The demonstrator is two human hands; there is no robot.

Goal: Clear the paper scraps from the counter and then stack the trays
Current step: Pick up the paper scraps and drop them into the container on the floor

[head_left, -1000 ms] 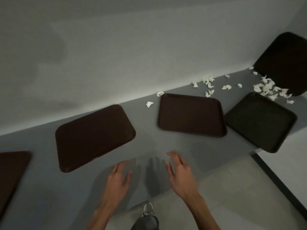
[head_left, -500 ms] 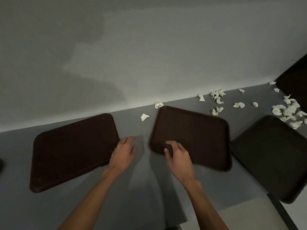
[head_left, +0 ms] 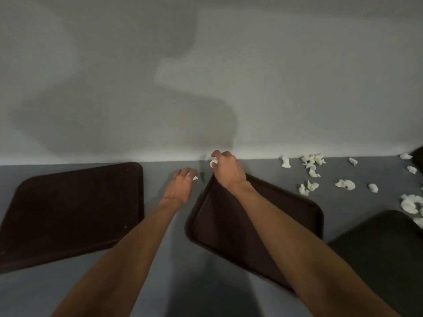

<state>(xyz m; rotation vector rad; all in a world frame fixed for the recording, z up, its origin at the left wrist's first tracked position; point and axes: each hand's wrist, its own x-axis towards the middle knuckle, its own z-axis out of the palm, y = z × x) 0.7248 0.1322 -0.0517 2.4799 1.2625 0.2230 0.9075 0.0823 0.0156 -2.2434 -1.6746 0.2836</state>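
Grey surface (head_left: pixel 174 259) runs along a pale wall (head_left: pixel 229 88) in dim light, with dark trays laid flat on it. Right fingers (head_left: pixel 220 154) are curled tight and pinch a crumpled scrap (head_left: pixel 214 162) of white paper, held close to the wall and seemingly just clear of the surface. The right hand (head_left: pixel 227 171) hangs over the far corner of the middle tray (head_left: pixel 293 211), and its forearm crosses that tray. Left fingers (head_left: pixel 183 173) are bent down around a second scrap (head_left: pixel 195 178), which shows white at the fingertips. They seem to pinch it, though I cannot tell how firm the hold is. The left hand (head_left: pixel 179 187) sits over the bare strip between the middle tray and the left tray (head_left: pixel 68 213).

Further right, loose scraps (head_left: pixel 311 167) lie scattered along the wall, and a thicker heap (head_left: pixel 409 204) lies near the right tray (head_left: pixel 389 252). A dark corner of a fourth tray (head_left: pixel 419 156) shows at the right edge.

By my reading the task is near its start. Two pieces are being gathered, most of the paper lies on the surface, and no bin or container for it is in view. Every tray lies separate, none resting on another, so the stacking has not begun. The right-hand scatter needs clearing first, then the trays.
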